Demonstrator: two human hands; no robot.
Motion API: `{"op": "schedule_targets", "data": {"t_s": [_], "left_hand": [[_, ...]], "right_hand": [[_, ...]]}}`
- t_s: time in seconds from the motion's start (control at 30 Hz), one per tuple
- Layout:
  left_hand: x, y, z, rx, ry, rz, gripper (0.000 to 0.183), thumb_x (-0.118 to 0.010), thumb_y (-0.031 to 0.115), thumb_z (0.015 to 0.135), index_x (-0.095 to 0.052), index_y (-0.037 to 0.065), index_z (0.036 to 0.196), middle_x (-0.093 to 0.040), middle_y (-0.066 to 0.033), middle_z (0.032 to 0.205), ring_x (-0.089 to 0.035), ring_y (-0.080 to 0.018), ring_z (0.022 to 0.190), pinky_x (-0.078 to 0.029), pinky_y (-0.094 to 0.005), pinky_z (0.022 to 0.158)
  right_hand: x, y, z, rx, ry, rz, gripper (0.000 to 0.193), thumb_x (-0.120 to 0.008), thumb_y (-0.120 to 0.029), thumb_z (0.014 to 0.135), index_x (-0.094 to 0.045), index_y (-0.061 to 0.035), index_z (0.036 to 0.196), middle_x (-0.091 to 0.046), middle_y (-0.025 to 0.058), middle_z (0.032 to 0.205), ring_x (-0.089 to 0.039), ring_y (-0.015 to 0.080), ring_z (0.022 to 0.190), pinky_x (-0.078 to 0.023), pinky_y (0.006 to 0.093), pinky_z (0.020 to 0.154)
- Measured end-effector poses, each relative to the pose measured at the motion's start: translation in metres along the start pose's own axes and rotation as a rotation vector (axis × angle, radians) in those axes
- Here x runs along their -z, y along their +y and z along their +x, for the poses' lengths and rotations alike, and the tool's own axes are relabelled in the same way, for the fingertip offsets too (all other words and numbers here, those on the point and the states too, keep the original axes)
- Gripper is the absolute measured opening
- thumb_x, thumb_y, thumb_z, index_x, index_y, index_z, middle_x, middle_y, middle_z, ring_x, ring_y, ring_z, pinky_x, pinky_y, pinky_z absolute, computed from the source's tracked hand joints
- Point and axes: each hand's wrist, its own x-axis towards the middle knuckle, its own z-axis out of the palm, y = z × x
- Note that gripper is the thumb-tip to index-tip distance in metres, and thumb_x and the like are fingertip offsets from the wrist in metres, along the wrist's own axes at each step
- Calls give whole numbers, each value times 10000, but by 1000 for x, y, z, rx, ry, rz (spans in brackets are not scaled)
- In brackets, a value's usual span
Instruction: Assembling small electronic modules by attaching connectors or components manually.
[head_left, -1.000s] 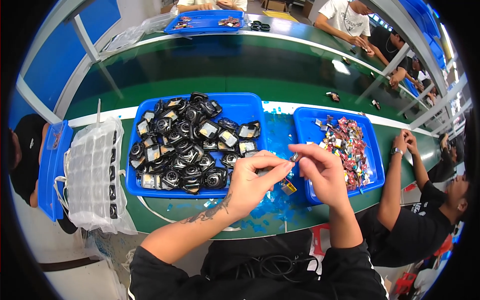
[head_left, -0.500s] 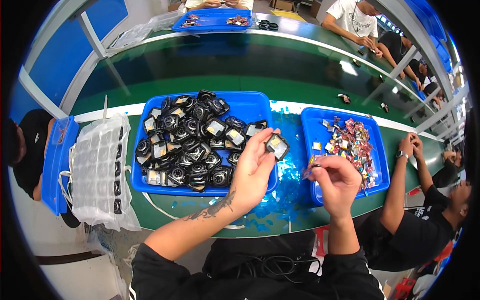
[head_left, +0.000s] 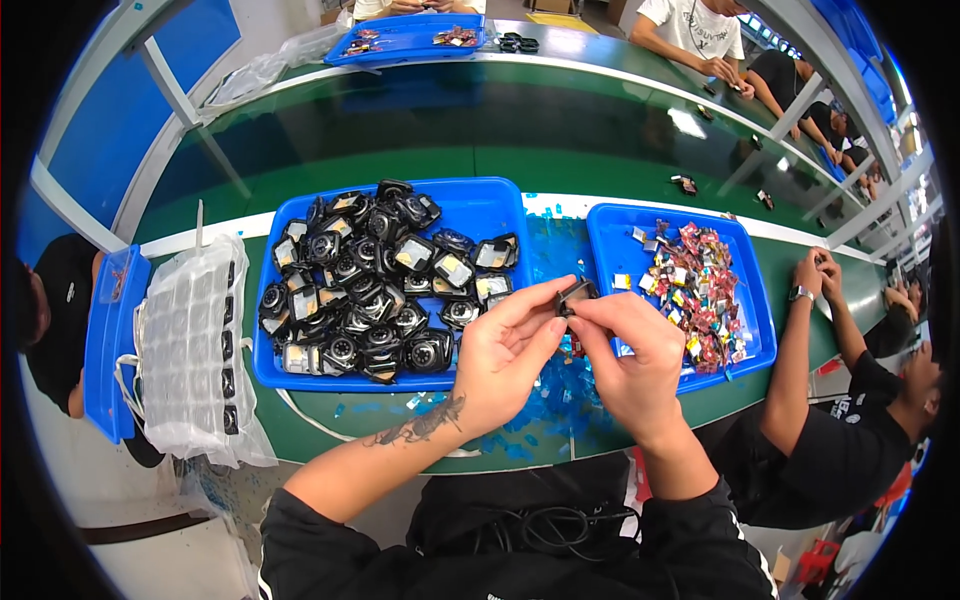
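Between my two hands, over the gap between two blue trays, is a black smartwatch case [head_left: 577,291], tilted on edge. My left hand [head_left: 500,365] grips it between thumb and fingers, palm partly turned up. The thumb and fingertips of my right hand [head_left: 637,350] are pinched at its lower edge; whether a small piece is also in them is hidden. On the left, a blue tray [head_left: 490,205] holds a heap of similar watch cases [head_left: 365,270]. The blue tray on the right [head_left: 612,240] contains small loose parts [head_left: 700,290] in red, yellow, white and silver.
Blue film scraps [head_left: 555,245] litter the green table [head_left: 380,150] between the trays. A clear plastic compartment sheet [head_left: 185,350] with several dark pieces lies at left. Co-workers sit at right and across the table, where another blue tray [head_left: 400,40] stands.
My right hand has come left from the right tray's near edge to the watch case. The case, earlier facing up in my left hand, is now tipped on edge and slightly farther right.
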Motion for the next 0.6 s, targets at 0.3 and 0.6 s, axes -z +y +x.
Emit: {"op": "schedule_targets", "data": {"t_s": [0.3, 0.6], "left_hand": [[1, 0, 0, -27, -24, -20, 399, -532, -33, 949, -466, -83, 1339, -566, -172, 1297, -552, -199, 1203, -445, -313, 1034], [2, -3, 1, -12, -54, -5, 402, -540, -28, 945, -472, -87, 1337, -573, -176, 1289, -564, -195, 1186, -452, -313, 1027]], "right_hand": [[6, -8, 0, -281, 9, 222, 109, -713, 46, 793, -689, 17, 895, -677, 88, 753, -636, 99, 610, -482, 223, 526], [9, -6, 2, -258, -58, 221, 86, -704, 33, 804, -685, 34, 888, -691, 100, 759, -661, 120, 619, -511, 234, 554]]}}
